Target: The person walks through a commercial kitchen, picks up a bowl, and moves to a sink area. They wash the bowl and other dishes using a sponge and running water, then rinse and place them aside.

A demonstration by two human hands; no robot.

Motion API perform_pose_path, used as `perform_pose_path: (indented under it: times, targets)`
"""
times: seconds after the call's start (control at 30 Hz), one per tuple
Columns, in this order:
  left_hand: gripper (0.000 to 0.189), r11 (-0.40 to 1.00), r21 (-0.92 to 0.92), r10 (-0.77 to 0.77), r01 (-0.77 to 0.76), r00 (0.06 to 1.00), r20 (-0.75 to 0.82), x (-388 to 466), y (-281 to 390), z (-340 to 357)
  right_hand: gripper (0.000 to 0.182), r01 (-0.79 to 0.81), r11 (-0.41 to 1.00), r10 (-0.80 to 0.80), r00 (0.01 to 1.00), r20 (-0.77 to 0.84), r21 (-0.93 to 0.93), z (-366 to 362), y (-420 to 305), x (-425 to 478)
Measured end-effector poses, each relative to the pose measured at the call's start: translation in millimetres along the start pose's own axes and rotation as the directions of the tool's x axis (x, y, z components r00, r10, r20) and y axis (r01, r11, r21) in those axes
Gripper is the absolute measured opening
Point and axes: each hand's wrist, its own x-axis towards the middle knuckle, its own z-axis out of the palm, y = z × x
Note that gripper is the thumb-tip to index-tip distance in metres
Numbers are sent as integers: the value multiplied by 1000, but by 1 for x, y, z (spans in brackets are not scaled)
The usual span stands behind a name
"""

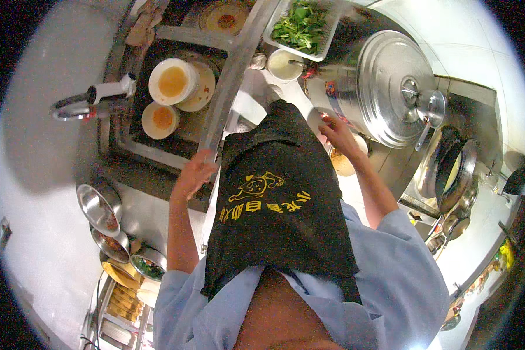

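My left hand (194,175), slightly blurred, is at the front rim of the metal sink (218,109). Whether it touches the rim I cannot tell. Inside the sink stand a large white bowl (173,82) with yellowish liquid, a smaller bowl (160,120) with orange liquid, and a third bowl (204,89) partly hidden behind the large one. To the right of my black apron (284,245), my right hand (341,135) has its fingers partly curled. Nothing shows clearly in it. Close by it are a large lidded steel stockpot (345,96) and a round container (343,164) partly covered by my forearm.
A clear ladle (431,109) rests on the pot lid. Cut greens fill a white plastic basket (321,52), near a white tub (283,65). A faucet (109,92) reaches over the sink. Steel basins (98,205) stand at left, woks (459,175) at right.
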Motion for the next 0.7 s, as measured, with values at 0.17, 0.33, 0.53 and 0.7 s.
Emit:
perform_pose_path:
  times: [0.17, 0.33, 0.53, 0.7]
  targets:
    - [69, 982, 169, -96, 80, 992, 85, 40, 3, 59, 61, -297, 933, 355, 851, 386, -203, -52, -49, -1]
    - [61, 962, 36, -273, 270, 950, 152, 118, -89, 89, 69, -311, 854, 513, 641, 572, -417, -90, -50, 11]
    - [39, 604, 797, 69, 27, 994, -86, 150, -6, 109, 63, -312, 899, 437, 624, 648, -306, -128, 1, 28]
    - [32, 123, 975, -56, -186, 979, 194, 198, 123, 140, 41, -166, 910, 370, 738, 564, -380, -135, 25, 39]
